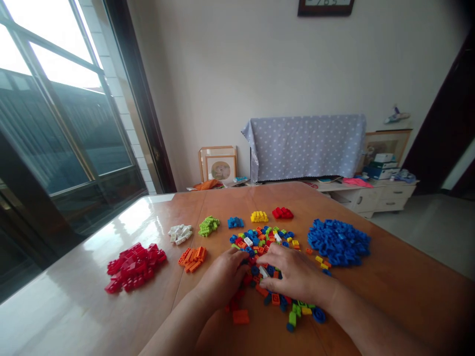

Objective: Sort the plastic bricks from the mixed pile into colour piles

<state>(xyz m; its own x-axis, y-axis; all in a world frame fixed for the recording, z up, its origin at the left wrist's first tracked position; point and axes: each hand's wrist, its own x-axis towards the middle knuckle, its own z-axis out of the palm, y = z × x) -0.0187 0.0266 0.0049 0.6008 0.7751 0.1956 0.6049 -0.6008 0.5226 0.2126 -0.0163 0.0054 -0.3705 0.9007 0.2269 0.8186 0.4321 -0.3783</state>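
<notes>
Both my hands rest on a mixed pile of small coloured bricks in the middle of the wooden table. My left hand lies palm down on the pile's left side, its fingers curled into the bricks. My right hand covers the right side, with its fingertips pressed together around a white brick. Loose orange, green and blue bricks lie around my wrists. What my left fingers hold is hidden.
Sorted heaps lie around the mixed pile: red bricks at left, orange, white, green, small blue, yellow, small red, and a large blue heap at right. A cloth-covered cabinet stands behind the table.
</notes>
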